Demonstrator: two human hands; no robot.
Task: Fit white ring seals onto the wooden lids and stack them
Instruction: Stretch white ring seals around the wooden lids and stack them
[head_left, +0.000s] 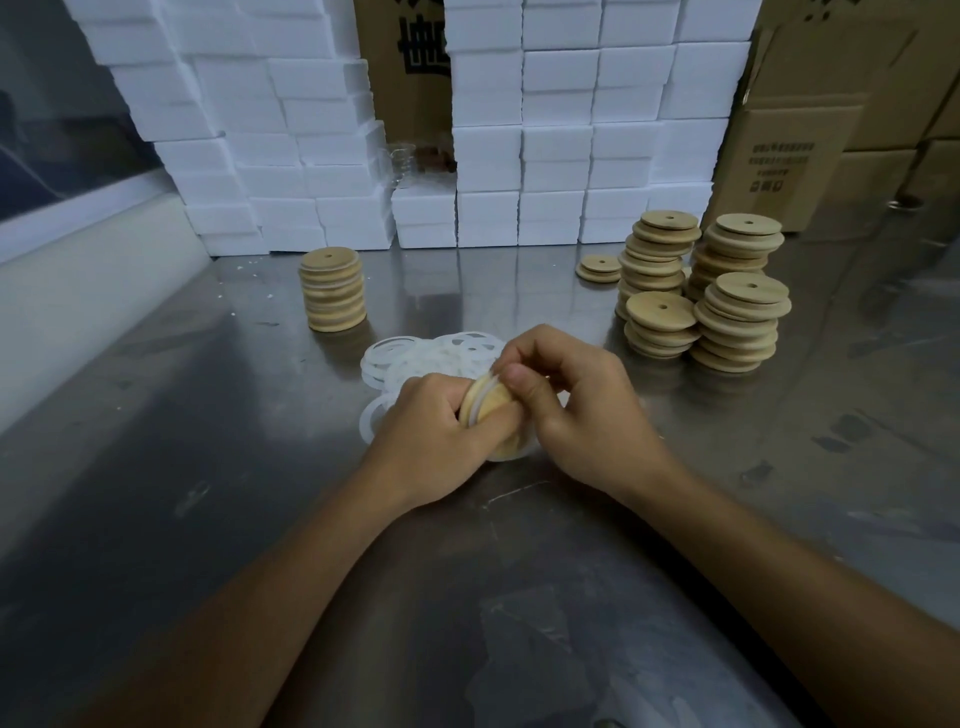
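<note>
The wooden lid (491, 418) was gripped on edge between both hands, the left hand (426, 436) cradling it while the right hand (566, 400) pinched the white ring seal (487, 387) at its upper rim.

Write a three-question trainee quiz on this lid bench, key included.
1. True or false: both hands hold one wooden lid.
2. Where is the neat stack of lids? A) far left of the loose white rings B) right of them C) on the white boxes
3. Fill in: the leaning lid piles stand on the person's ____ side.

Key: 1 true, the left hand and right hand grip it together; 2 A; 3 right.
</note>
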